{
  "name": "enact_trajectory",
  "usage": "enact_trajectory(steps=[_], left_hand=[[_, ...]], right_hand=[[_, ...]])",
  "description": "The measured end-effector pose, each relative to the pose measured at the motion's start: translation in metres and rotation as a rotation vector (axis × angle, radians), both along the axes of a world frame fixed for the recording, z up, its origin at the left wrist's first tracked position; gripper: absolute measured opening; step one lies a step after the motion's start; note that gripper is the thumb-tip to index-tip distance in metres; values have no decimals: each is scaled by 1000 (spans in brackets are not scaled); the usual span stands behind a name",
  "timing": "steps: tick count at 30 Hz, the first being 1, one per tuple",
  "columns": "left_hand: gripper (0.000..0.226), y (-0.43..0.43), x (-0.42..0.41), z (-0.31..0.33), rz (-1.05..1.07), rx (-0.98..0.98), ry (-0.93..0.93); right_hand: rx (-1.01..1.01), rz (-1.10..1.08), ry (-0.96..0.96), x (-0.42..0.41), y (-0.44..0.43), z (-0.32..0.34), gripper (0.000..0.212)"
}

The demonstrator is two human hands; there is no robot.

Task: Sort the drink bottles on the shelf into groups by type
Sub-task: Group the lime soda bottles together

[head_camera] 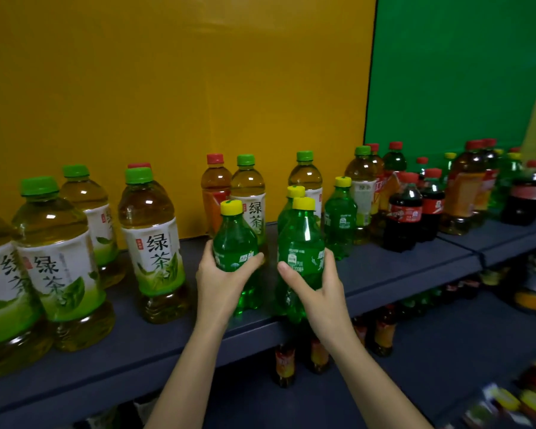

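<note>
Left hand [220, 281]: fingers and thumb wrapped around the lower body of a small green plastic soda bottle with a yellow cap [234, 239], which stands upright. Right hand [317, 287]: clamped likewise on a second green yellow-capped soda bottle [302, 236], upright and just beside the first. Both bottles sit at the front edge of the dark blue-grey shelf [399, 267]. Whether their bases rest on it cannot be told.

A third yellow-capped green bottle [295, 192] stands directly behind the right-hand one. A fourth [341, 218] stands near it to the right.

To the left, large clear bottles of green tea with green caps and white-and-green labels [59, 258] stand grouped. More of the same type [248, 187] stand at the rear, next to a red-capped amber bottle [215, 187].

Further right, dark cola bottles with red caps [404, 212] are mixed in with amber and green bottles.

Behind the shelf are a yellow back panel [167, 88] and a green panel [461, 72].
</note>
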State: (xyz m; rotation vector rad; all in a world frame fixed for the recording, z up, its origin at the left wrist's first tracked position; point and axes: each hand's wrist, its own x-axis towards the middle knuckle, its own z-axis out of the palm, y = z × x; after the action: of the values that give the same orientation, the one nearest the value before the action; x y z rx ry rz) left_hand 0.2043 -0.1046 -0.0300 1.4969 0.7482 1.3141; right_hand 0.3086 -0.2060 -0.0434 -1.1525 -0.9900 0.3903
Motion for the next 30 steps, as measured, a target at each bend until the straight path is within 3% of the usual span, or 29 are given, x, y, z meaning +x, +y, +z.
enact_trajectory(steps=[3,8,12,21,23,26,30], left_hand=[[54,-12,12,-1,-63,-5,-68],[43,-41,47,7,-263,6,-137],[32,-73,90,12,-426,28,-121],[39,-155,226,8,-661,-13,-150],[43,-175,261,6,-685,-8,-165],[46,-203,312,6,-698,-21,-183],[48,-234,376,0,-703,-45,-193]], right_hand=[[28,-72,31,11,-24,-3,62],[72,-210,-6,42,-73,-1,37],[53,-337,7,76,-119,0,37],[57,-555,62,185,-222,1,37],[57,-578,57,216,-243,1,43],[46,-610,43,267,-275,0,73],[24,-627,-17,327,-307,3,46]])
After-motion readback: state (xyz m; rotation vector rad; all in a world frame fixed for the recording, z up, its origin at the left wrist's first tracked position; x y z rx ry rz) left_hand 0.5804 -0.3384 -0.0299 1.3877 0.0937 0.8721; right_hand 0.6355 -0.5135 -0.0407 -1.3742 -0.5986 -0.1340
